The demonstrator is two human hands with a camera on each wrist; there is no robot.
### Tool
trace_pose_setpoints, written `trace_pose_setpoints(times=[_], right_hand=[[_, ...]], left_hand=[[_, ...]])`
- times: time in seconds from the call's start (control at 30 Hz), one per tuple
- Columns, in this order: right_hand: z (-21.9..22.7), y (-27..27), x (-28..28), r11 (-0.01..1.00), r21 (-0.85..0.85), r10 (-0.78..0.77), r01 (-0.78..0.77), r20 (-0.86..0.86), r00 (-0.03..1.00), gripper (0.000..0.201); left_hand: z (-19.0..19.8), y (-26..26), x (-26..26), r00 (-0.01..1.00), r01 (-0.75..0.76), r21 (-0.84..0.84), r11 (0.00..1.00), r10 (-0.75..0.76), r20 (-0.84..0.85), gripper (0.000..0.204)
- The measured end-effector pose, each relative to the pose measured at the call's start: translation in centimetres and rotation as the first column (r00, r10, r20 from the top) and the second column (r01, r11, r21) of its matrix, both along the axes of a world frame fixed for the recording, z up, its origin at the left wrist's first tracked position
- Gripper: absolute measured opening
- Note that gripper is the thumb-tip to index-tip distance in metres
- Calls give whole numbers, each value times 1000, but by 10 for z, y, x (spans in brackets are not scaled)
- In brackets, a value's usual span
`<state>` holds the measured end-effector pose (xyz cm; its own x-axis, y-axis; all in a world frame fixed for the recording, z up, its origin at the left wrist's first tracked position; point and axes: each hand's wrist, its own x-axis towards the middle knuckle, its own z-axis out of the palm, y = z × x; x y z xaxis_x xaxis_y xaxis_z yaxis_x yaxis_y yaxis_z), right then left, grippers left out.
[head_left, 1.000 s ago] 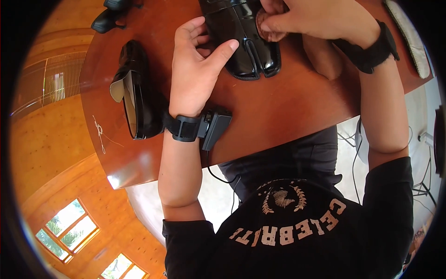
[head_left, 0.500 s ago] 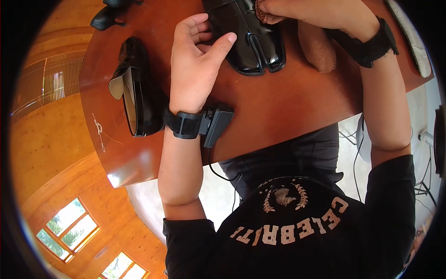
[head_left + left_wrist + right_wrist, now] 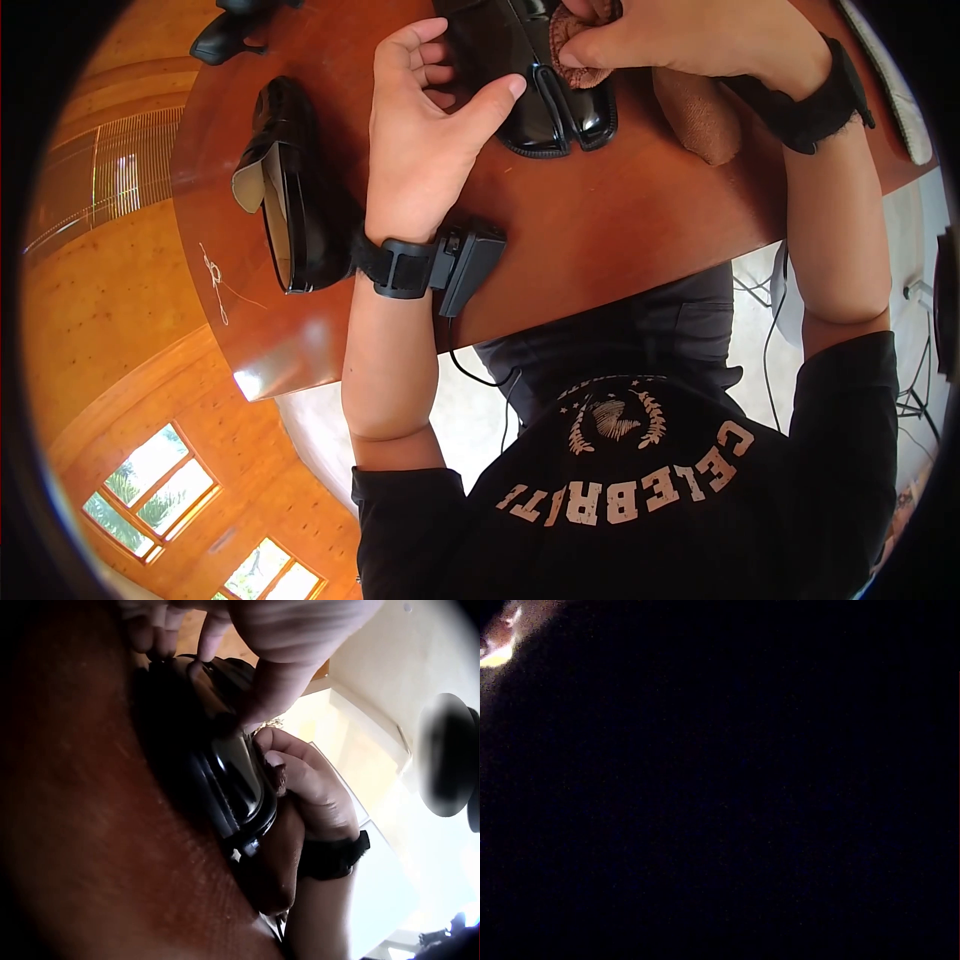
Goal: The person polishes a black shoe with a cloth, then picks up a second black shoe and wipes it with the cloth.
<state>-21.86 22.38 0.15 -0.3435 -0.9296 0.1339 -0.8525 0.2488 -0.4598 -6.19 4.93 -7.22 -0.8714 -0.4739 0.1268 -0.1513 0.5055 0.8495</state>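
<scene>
A glossy black split-toe shoe [image 3: 535,125] lies on the table with its toe towards me; its far end runs past the top of the head view. My right hand [image 3: 690,35] pinches a bunched brown cloth [image 3: 585,65] against the right side of the toe, and a fuzzy tail of it hangs below the palm. My left hand [image 3: 425,130] lies at the shoe's left side, thumb stretched onto the toe and fingers along the edge. The left wrist view has the shoe [image 3: 240,776] side-on, with both hands at it. The right wrist view is almost wholly black.
A second black shoe [image 3: 290,200] with a pale lining lies at the left of the brown table [image 3: 610,215]. Black objects [image 3: 228,35] stand at the far left, near a thin white string [image 3: 215,285]. A pale flat piece [image 3: 890,85] lies along the right edge.
My right hand moved up along the shoe's side with the cloth, then back down towards the toe. The shoe shifted slightly up and right; my left hand stayed at its side.
</scene>
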Motion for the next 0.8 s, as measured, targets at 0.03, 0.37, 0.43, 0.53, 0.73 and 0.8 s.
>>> trace_pose_setpoints(times=[0.03, 0.37, 0.43, 0.53, 0.73, 0.8], right_hand=[[0, 0, 0, 1000, 1, -2, 2, 3, 1000, 32], [-8, -7, -8, 986, -40, -162, 162, 10, 987, 29], [0, -12, -9, 988, 29, -157, 155, 85, 984, 28], [-4, -4, -2, 998, -48, -50, 51, 14, 999, 28], [5, -13, -3, 991, 71, -121, 113, 117, 986, 29], [-2, -6, -1, 996, -9, -88, 88, 58, 994, 28]], left_hand=[[2, 1, 0, 1000, 9, -2, 1000, -9, 15, 66], [4, 2, 0, 1000, -2, 163, 987, 5, -16, 60], [3, 1, 0, 1000, 9, 168, 986, -6, -16, 59], [2, 1, 0, 1000, 6, 158, 987, -2, -26, 58], [1, 0, 0, 999, 2, 158, 987, 4, -37, 59], [2, 0, 0, 1000, 1, 155, 988, 4, -27, 59]])
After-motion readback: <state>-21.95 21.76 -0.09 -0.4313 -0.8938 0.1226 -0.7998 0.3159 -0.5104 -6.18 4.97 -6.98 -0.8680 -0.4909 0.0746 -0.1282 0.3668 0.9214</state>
